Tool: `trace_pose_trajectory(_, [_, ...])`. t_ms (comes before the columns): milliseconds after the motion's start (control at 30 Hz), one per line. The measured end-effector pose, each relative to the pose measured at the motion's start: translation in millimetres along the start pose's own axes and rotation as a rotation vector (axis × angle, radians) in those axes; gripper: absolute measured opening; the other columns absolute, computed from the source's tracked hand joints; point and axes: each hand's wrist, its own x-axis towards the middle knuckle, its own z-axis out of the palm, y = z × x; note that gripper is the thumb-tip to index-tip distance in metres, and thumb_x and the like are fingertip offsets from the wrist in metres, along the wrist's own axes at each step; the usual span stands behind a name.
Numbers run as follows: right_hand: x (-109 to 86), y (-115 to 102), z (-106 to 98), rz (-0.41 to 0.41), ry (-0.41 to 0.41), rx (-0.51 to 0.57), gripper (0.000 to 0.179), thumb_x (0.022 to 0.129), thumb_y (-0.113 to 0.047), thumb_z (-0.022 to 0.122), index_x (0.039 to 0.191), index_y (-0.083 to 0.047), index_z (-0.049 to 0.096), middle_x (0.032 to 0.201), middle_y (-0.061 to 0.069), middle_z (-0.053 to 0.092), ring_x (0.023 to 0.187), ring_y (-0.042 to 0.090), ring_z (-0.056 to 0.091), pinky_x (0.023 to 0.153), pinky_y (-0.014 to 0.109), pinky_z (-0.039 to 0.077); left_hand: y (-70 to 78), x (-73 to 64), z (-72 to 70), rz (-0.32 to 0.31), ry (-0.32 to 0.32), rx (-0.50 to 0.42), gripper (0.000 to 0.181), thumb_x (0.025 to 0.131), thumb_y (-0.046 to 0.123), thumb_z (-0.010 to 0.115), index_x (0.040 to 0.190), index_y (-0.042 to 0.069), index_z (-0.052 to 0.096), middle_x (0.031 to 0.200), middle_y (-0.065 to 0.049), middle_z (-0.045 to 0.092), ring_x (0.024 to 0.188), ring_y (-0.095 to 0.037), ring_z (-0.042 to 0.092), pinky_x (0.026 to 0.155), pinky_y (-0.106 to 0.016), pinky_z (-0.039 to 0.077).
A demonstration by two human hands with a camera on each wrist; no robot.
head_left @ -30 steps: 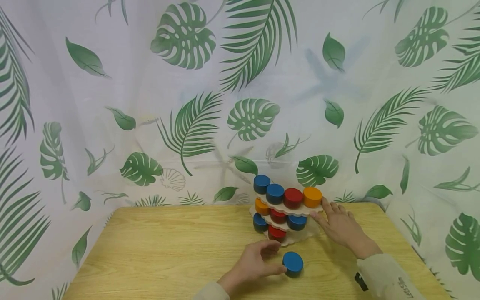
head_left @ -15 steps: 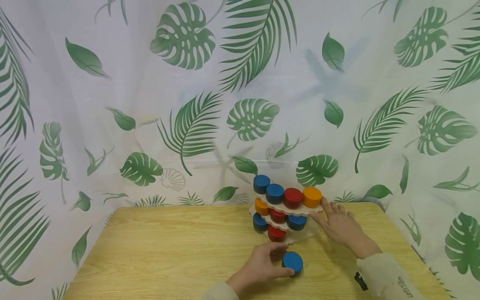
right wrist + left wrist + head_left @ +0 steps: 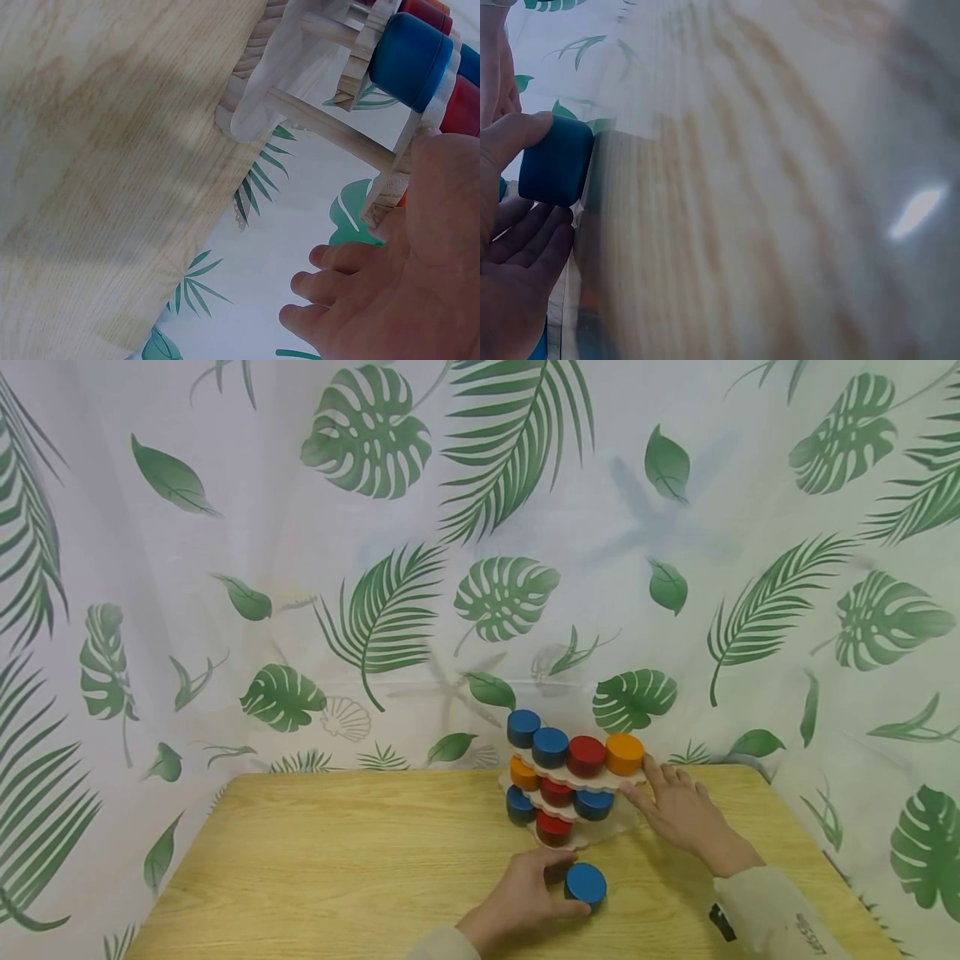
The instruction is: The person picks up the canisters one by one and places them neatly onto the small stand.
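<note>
My left hand (image 3: pixel 525 893) pinches a blue cylinder (image 3: pixel 586 885) on the table, thumb at its front and fingers behind. The left wrist view shows the thumb and fingertips at opposite sides of this blue cylinder (image 3: pixel 557 160). To the right, my right hand (image 3: pixel 686 814) holds the right end of the top tier of a wooden tiered stand (image 3: pixel 615 827). In the right wrist view, the thumb and index finger of the right hand (image 3: pixel 405 262) lie about the tier's end; the other fingers stick out. Blue, red and orange cylinders, including an orange cylinder (image 3: pixel 625 754), sit on the tiers.
The wood-grain table (image 3: pixel 337 852) extends to the left of the stand. A white leaf-print curtain (image 3: pixel 405 635) hangs behind and at the sides. Round posts, such as the wooden post (image 3: pixel 330 127), join the stand's tiers.
My left hand has moved slightly to the right and its fingers have closed round the blue cylinder. The right hand and the stand have stayed in place.
</note>
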Motion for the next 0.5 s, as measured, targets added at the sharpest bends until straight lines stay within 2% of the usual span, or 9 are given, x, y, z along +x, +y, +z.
trace_pose_trajectory(133, [0.0, 0.0, -0.3, 0.001, -0.003, -0.001, 0.083, 0.112, -0.056, 0.037, 0.159, 0.013, 0.029, 0.152, 0.045, 0.041, 0.140, 0.070, 0.035, 0.110, 0.084, 0.029, 0.0, 1.6, 1.6, 0.007, 0.008, 0.047, 0.058, 0.082, 0.029, 0.092, 0.134, 0.014, 0.072, 0.126, 0.013, 0.073, 0.114, 0.003, 0.062, 0.104, -0.023, 0.052])
trace_pose_trajectory(233, [-0.3, 0.0, -1.0, 0.005, -0.007, 0.000, 0.083, 0.112, -0.056, 0.037, 0.159, 0.013, 0.029, 0.152, 0.046, 0.041, 0.140, 0.070, 0.035, 0.110, 0.084, 0.030, 2.0, 2.4, 4.2, 0.012, 0.028, 0.041, 0.055, 0.083, 0.030, 0.091, 0.133, 0.017, 0.072, 0.124, 0.015, 0.072, 0.114, 0.004, 0.060, 0.104, -0.022, 0.051])
trace_pose_trajectory(300, [-0.3, 0.1, -1.2, 0.007, -0.009, 0.001, 0.083, 0.112, -0.056, 0.036, 0.159, 0.013, 0.029, 0.152, 0.046, 0.041, 0.140, 0.070, 0.035, 0.110, 0.084, 0.030, 4.6, 2.9, 6.7, 0.020, 0.053, 0.026, 0.055, 0.084, 0.030, 0.090, 0.134, 0.016, 0.072, 0.123, 0.015, 0.072, 0.110, 0.003, 0.061, 0.100, -0.021, 0.053])
trace_pose_trajectory(500, [0.5, 0.5, -0.4, 0.011, -0.009, 0.001, 0.084, 0.112, -0.057, 0.036, 0.159, 0.012, 0.029, 0.153, 0.045, 0.041, 0.141, 0.069, 0.035, 0.110, 0.083, 0.030, 12.8, 5.9, 18.9, 0.080, 0.195, 0.068, 0.057, 0.085, 0.028, 0.090, 0.134, 0.009, 0.070, 0.120, 0.004, 0.073, 0.096, 0.000, 0.059, 0.083, -0.015, 0.051])
